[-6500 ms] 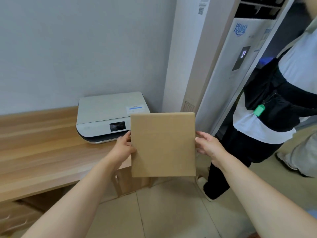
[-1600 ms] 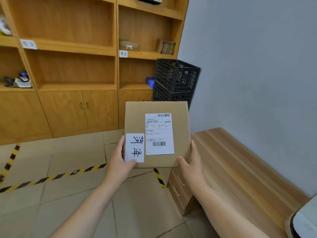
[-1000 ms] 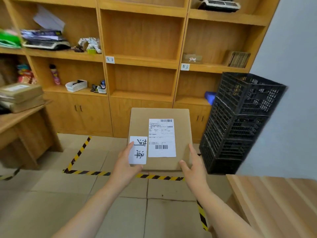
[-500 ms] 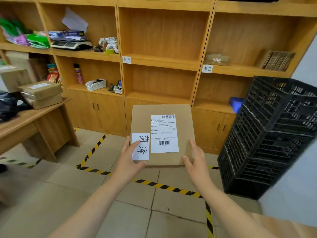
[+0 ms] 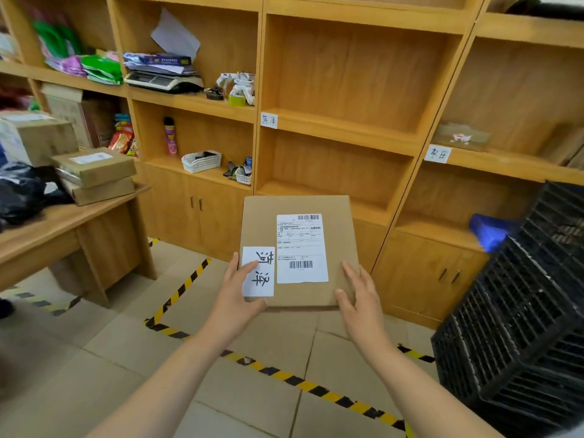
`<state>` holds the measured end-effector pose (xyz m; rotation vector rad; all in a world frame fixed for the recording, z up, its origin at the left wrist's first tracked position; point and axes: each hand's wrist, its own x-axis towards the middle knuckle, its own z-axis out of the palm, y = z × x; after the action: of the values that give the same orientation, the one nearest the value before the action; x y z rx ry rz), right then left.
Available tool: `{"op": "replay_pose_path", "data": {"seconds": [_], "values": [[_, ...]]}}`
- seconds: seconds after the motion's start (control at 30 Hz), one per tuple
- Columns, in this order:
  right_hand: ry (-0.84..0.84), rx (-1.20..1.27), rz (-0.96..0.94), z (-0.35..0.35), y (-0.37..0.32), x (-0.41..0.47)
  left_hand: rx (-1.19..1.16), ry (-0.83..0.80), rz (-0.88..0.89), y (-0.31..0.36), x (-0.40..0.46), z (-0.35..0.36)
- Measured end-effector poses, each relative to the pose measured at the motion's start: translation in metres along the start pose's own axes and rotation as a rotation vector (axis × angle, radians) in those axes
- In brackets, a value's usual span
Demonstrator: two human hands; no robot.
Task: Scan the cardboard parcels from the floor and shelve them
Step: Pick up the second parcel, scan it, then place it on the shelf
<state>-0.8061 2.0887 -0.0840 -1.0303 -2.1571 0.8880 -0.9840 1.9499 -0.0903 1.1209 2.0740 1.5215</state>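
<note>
I hold a flat cardboard parcel (image 5: 338, 245) level in front of me, label side up. It carries a white shipping label with barcodes and a smaller white tag with handwritten characters. My left hand (image 5: 235, 294) grips its near left corner, thumb on the tag. My right hand (image 5: 358, 300) grips the near right corner. Straight ahead stands a wooden shelf unit (image 5: 341, 128) with bare middle compartments and handwritten name tags on the shelf edges.
Stacked black plastic crates (image 5: 521, 311) stand on the right. A wooden desk (image 5: 72, 226) on the left holds several cardboard parcels (image 5: 94, 172) and a black bag. Yellow-black hazard tape (image 5: 300, 382) crosses the tiled floor. The left shelves hold packets, papers and small baskets.
I turned left from the scanner by the wall, flipped the parcel label-up, and the shelf unit has come closer. Both hands kept hold of the parcel.
</note>
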Motion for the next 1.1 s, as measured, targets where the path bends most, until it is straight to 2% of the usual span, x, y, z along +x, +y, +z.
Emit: {"op": "replay_pose_path", "data": {"seconds": [0.2, 0.37, 0.73, 0.87, 1.1], "values": [[-0.017, 0.016, 0.004, 0.059, -0.028, 0.091, 0.044, 0.027, 0.010, -0.035, 0.100, -0.047], [-0.021, -0.004, 0.029, 0.090, -0.028, 0.152, 0.045, -0.002, -0.012, -0.057, 0.167, -0.055], [-0.065, 0.120, 0.021, 0.133, 0.017, 0.317, 0.144, 0.063, -0.010, -0.089, 0.321, -0.026], [-0.071, 0.116, 0.010, 0.129, 0.029, 0.389, 0.199, 0.096, -0.015, -0.081, 0.385, -0.007], [-0.063, 0.116, -0.061, 0.122, 0.043, 0.495, 0.151, 0.146, 0.016, -0.078, 0.480, 0.019]]}}
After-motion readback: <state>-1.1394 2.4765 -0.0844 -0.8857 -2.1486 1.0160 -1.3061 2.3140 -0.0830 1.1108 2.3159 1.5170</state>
